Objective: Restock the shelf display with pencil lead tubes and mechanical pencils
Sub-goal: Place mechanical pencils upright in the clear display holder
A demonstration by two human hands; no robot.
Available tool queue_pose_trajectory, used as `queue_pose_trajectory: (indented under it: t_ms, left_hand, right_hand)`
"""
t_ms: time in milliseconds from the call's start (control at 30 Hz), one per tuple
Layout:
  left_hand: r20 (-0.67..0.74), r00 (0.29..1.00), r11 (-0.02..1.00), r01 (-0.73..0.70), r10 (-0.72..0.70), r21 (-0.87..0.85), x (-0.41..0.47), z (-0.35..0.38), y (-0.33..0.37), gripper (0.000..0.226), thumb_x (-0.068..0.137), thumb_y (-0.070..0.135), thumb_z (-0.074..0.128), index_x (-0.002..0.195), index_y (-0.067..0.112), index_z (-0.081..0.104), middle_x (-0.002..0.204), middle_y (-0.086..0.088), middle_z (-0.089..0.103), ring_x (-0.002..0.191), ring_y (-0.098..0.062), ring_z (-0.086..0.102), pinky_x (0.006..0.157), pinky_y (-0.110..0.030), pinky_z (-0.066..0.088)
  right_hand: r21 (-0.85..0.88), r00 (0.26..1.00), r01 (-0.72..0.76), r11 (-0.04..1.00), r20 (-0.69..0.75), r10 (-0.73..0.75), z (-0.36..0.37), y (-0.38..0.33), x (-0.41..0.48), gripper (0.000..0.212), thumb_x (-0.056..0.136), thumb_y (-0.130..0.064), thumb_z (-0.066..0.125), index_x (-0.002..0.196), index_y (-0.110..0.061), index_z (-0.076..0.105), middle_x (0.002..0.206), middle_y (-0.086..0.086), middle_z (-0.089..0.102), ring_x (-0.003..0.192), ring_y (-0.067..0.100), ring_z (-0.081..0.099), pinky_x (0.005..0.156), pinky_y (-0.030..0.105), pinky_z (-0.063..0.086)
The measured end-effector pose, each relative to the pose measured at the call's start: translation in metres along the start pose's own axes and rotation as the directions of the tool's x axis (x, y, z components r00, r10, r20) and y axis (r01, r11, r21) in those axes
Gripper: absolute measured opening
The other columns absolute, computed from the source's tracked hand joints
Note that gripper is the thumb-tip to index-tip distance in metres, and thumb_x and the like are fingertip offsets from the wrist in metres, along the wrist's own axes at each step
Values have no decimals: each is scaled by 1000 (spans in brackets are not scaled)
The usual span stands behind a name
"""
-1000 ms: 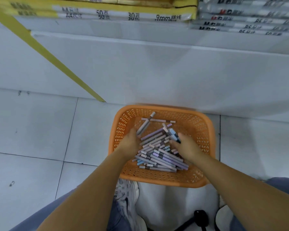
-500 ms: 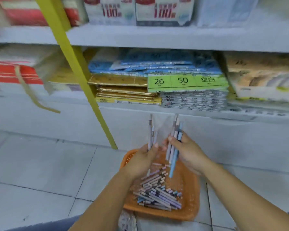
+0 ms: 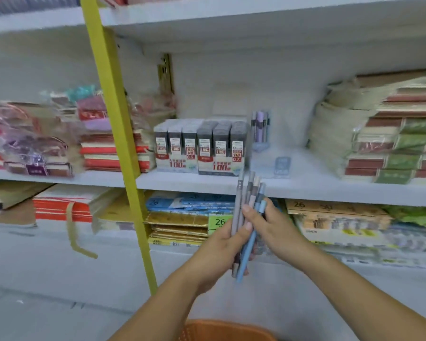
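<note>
- Left hand [image 3: 219, 247]: the grip is closed round the lower half of a bundle of slim pastel mechanical pencils [image 3: 249, 193], with the thumb laid across the front. The grey, beige and blue barrels stand close to upright. This suits carrying several as one unit.
- Right hand [image 3: 277, 228]: it meets the bundle from the right, thumb and fingertips on the upper barrels. The grip appears closed on the same bundle, though blur leaves the exact finger placement uncertain. Its likely purpose is to square the ends before placing.
- Pale blue pencil [image 3: 246, 257]: it sits lower than its neighbours and projects below the left hand, which is probably why a second hand is needed.
- White middle shelf board [image 3: 330, 190]: the bundle is held in the air on the near side of its front edge and rests on nothing.
- Grey-and-white display cartons of pencil lead tubes [image 3: 199, 146]: they stand side by side on this board, labels facing near so that grades can be read.
- Clear upright holder with lilac pencils [image 3: 260, 130]: it stands just right of the cartons, toward the far wall, with a small clear tag [image 3: 282, 166] nearer the edge. This is judged to be the place for the bundle.
- Orange plastic mesh basket [image 3: 221, 329]: only its rim shows, at the near edge below the forearms, within reach for the next handful.
- Yellow upright post [image 3: 116, 134]: it stands to the left, well apart from both hands.
</note>
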State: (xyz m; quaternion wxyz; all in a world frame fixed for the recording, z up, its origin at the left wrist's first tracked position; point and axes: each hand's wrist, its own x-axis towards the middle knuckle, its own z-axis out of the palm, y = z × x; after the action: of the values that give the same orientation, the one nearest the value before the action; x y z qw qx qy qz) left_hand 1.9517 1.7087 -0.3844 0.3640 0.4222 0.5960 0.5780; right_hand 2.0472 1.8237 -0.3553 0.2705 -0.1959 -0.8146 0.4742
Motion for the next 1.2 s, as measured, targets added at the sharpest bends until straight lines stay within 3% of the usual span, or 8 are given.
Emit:
queue_pose_trajectory:
  t_ms: [167, 333, 433, 533, 667, 767, 967, 1200]
  left_hand:
    - [-15, 998, 998, -56, 57, 13, 26, 0, 26, 20, 102, 38, 52, 119, 32, 62, 80, 5, 57, 70, -10, 55, 69, -28, 54]
    - [-133, 983, 991, -131, 130, 3, 58, -1, 56, 16, 101, 41, 53, 112, 41, 64, 69, 15, 61, 63, -6, 56, 70, -33, 52]
    - [-227, 954, 980, -197, 194, 12, 81, -9, 78, 11, 101, 38, 53, 98, 34, 64, 64, 14, 59, 57, -6, 55, 60, -27, 52]
    - [-310, 908, 958, -285, 280, 32, 103, -20, 102, 11, 103, 29, 51, 98, 24, 59, 62, 12, 57, 54, -5, 51, 51, -22, 47]
    - [-357, 885, 953, -295, 298, 66, 120, -31, 116, 12, 103, 32, 51, 97, 24, 57, 61, 9, 58, 56, -9, 54, 51, -28, 46]
    - [-348, 887, 953, -293, 302, 78, 126, -31, 118, 13, 102, 33, 52, 96, 23, 56, 59, 4, 58, 49, -8, 54, 46, -23, 45]
    - [-332, 893, 952, -293, 304, 82, 131, -31, 117, 12, 102, 32, 52, 90, 29, 56, 60, 7, 54, 49, -8, 49, 45, -22, 41]
    - [-319, 909, 963, -254, 268, 86, 132, -28, 117, 14, 102, 30, 52, 89, 27, 56, 56, 14, 56, 47, -3, 48, 42, -16, 38]
  right_hand:
    - [182, 999, -38, 983, -29, 44, -32, -19, 21, 17, 85, -36, 72, 85, -21, 64, 57, -7, 63, 46, 5, 53, 44, 16, 41]
    - [469, 997, -60, 881, -20, 78, -66, -40, 42, 17, 91, -11, 63, 107, -14, 67, 83, 10, 70, 66, 22, 67, 64, 30, 57]
    - [312, 965, 163, 936, -247, -86, -105, -63, 64, 21, 91, -7, 63, 109, -19, 65, 80, 6, 72, 69, 16, 69, 63, 23, 56]
    - [62, 818, 408, 911, -468, -334, -150, -93, 96, 30, 86, -6, 69, 98, -29, 54, 73, 5, 69, 67, 10, 69, 59, 17, 53]
    - [-276, 785, 403, 873, -386, -484, -168, -98, 151, 30, 84, -11, 72, 86, -35, 55, 76, -7, 67, 73, 11, 67, 67, 25, 51]
    - [-467, 811, 334, 819, -300, -502, -160, -79, 180, 25, 82, -19, 74, 89, -32, 53, 76, -15, 65, 66, -7, 58, 63, 9, 39]
    - [-570, 850, 301, 764, -203, -486, -146, -52, 202, 30, 84, -21, 71, 90, -36, 46, 81, -12, 64, 67, -7, 55, 61, 19, 36]
    - [-650, 866, 265, 712, -165, -472, -147, -50, 207, 27, 85, -24, 70, 93, -32, 46, 85, -9, 62, 80, 9, 58, 60, 13, 33]
